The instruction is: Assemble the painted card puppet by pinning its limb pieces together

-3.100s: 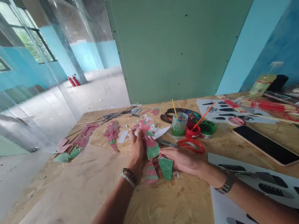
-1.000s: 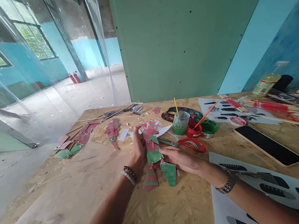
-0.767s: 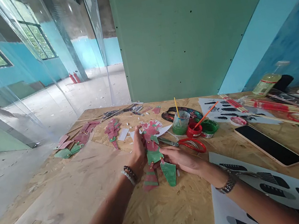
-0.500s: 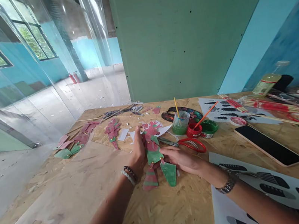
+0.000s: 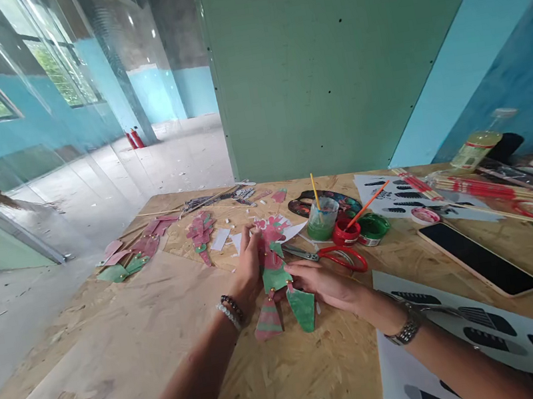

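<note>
Between my hands is a jointed paper puppet [image 5: 275,277], painted pink and green, with two leg pieces hanging from brass-coloured fasteners at its lower edge. My left hand [image 5: 246,263] grips its left side, fingers near the head end. At the lower right edge, my right hand [image 5: 323,283] pinches the puppet, its fingertips partly hidden behind it. Just beyond my right hand lie red-handled scissors [image 5: 341,259], their blades pointing toward the puppet. Another pink and green paper figure [image 5: 199,231] lies flat beyond my left hand.
Behind the scissors stand a plastic cup of green water [image 5: 323,219], a red paint pot [image 5: 346,232] and a green paint pot [image 5: 373,228]. A phone [image 5: 478,258] and printed sheets [image 5: 400,374] lie to the right. Painted pieces with sticks [image 5: 128,268] lie at the far left.
The fingers of my left hand have shifted slightly and bent more at the puppet's upper left edge. My right hand keeps its place. The clear plastic curtain in the background has moved.
</note>
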The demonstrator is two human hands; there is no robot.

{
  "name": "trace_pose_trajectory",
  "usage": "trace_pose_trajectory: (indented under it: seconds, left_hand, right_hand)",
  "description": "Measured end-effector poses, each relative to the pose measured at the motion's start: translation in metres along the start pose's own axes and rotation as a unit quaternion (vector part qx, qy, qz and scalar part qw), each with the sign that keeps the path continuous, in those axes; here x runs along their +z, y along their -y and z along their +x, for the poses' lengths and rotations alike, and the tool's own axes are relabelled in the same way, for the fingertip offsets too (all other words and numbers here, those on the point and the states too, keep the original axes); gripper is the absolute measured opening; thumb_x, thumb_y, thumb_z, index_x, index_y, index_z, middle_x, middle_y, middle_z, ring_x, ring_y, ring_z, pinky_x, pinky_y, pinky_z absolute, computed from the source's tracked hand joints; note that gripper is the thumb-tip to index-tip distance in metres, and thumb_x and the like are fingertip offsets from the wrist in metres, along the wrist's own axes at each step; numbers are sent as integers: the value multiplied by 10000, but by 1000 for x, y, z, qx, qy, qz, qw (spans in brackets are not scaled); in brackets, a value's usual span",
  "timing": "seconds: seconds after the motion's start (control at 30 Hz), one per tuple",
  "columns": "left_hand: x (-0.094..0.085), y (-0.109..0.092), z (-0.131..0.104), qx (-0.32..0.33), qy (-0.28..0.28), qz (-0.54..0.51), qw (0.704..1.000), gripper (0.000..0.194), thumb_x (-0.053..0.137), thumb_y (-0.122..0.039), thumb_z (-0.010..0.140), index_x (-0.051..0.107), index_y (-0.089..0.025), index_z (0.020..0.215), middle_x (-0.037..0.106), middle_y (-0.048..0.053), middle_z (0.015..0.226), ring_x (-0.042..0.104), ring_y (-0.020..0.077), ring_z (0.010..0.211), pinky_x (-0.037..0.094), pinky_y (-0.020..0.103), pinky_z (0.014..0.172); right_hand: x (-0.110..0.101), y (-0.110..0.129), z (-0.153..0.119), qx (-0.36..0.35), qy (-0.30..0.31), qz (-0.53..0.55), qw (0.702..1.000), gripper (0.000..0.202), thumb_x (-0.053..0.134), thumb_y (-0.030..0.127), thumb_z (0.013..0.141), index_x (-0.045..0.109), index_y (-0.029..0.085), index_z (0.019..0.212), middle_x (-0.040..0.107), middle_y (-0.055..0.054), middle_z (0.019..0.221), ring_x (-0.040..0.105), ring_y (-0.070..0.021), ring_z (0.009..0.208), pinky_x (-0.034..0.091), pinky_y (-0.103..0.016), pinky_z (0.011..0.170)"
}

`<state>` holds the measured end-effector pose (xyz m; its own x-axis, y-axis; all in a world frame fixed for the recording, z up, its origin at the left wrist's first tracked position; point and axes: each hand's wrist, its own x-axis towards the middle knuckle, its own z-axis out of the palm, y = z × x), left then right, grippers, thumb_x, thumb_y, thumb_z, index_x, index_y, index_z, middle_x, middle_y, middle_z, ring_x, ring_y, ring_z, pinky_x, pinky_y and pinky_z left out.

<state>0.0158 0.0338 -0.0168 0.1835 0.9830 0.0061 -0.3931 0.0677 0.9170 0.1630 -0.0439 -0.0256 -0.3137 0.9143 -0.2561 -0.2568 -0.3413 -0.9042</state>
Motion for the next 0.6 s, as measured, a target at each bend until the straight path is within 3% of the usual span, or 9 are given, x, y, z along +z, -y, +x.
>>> trace_pose_trajectory:
  seconds: [0.13, 0.3, 0.33, 0.4, 0.47, 0.53, 0.6]
  left_hand:
    - [1, 1, 2, 7, 13, 2, 1000, 282, 700, -333, 787, 539, -259, 1006, 544, -76, 705, 496, 87, 557, 431, 177, 534]
    - [-4, 7, 11, 2, -47, 46, 998, 435, 696, -359, 783, 533, -267, 1175, 548, -64, 705, 526, 120, 571, 436, 208, 530]
    - [-4, 6, 11, 16, -54, 63, 996, 474, 695, -364, 795, 532, -273, 1231, 609, -34, 790, 583, 140, 647, 477, 228, 583]
    - [-5, 3, 11, 78, -54, 106, 990, 522, 694, -360, 823, 537, -290, 1316, 678, 54, 1151, 664, 197, 966, 544, 287, 780]
    - [-6, -4, 9, 158, -46, 166, 972, 447, 669, -394, 873, 599, -299, 1304, 555, 78, 1474, 561, 252, 1293, 517, 350, 974]
    - [-6, -11, 6, 201, -10, 219, 955, 323, 564, -466, 949, 730, -249, 1121, 587, 89, 1462, 500, 282, 1380, 473, 388, 1064]
    - [-7, -15, 3, 181, 43, 234, 954, 467, 436, -521, 997, 783, -211, 957, 722, 117, 1247, 609, 297, 1243, 506, 405, 1013]
  right_hand:
    - [4, 3, -3, 17, 9, 9, 1000, 352, 775, 521, 787, 635, 206, 856, 733, -19, 776, 726, -196, 675, 588, -328, 655]
    - [9, 6, -7, 37, 19, 1, 999, 365, 799, 502, 755, 593, 216, 850, 724, -18, 788, 721, -200, 637, 585, -315, 574]
    - [10, 6, -7, 38, 11, 0, 999, 369, 801, 499, 751, 584, 222, 862, 715, -10, 777, 715, -198, 632, 581, -314, 568]
    - [10, 5, -7, 22, -17, -12, 1000, 367, 787, 506, 758, 571, 233, 875, 693, 5, 750, 697, -191, 624, 571, -313, 566]
    - [10, 6, -7, -24, -49, -42, 998, 350, 762, 515, 773, 565, 233, 832, 683, 5, 736, 679, -181, 636, 552, -300, 577]
    - [10, 10, -9, -66, -57, -69, 994, 346, 709, 548, 807, 576, 229, 801, 692, -9, 743, 666, -182, 640, 533, -299, 574]
    - [11, 17, -12, -93, -41, -98, 990, 365, 651, 589, 843, 605, 229, 819, 715, -27, 782, 662, -190, 642, 525, -313, 578]
